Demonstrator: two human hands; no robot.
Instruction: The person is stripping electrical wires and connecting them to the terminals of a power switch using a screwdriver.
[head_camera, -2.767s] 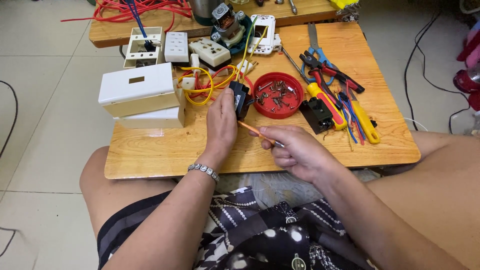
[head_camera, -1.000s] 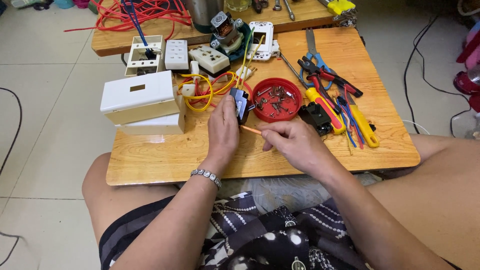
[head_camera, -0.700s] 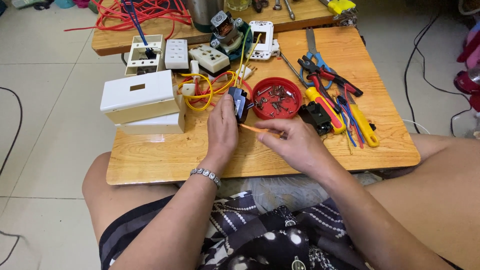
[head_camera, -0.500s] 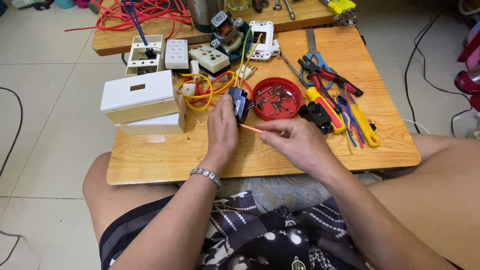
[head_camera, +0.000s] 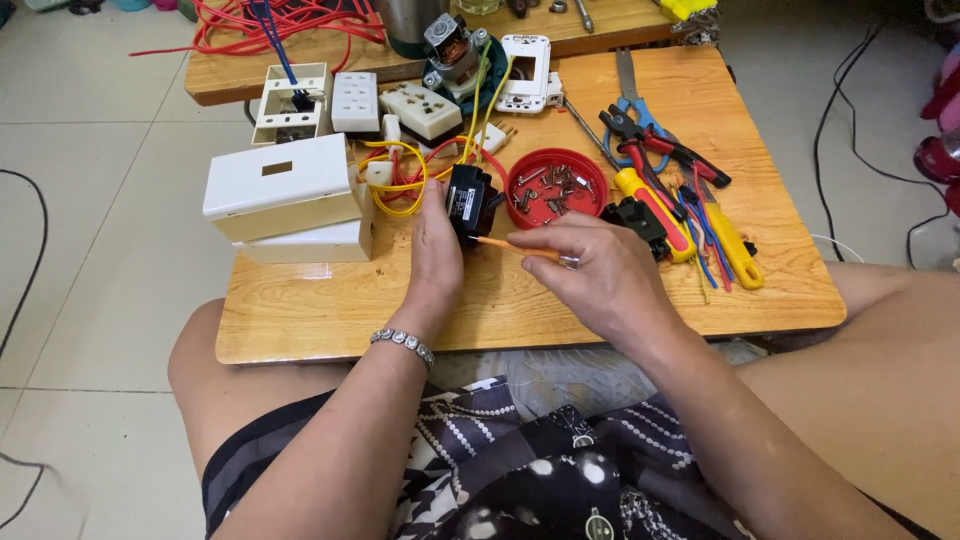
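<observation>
Dish (head_camera: 556, 187) right of component (head_camera: 468, 197).

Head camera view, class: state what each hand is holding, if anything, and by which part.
The left hand grips the small black component by its side. The right hand pinches the thin orange screwdriver at its handle end.

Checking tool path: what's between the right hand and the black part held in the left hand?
Head view: only the thin orange tool spans from the right hand to the black part in the left hand.
</observation>
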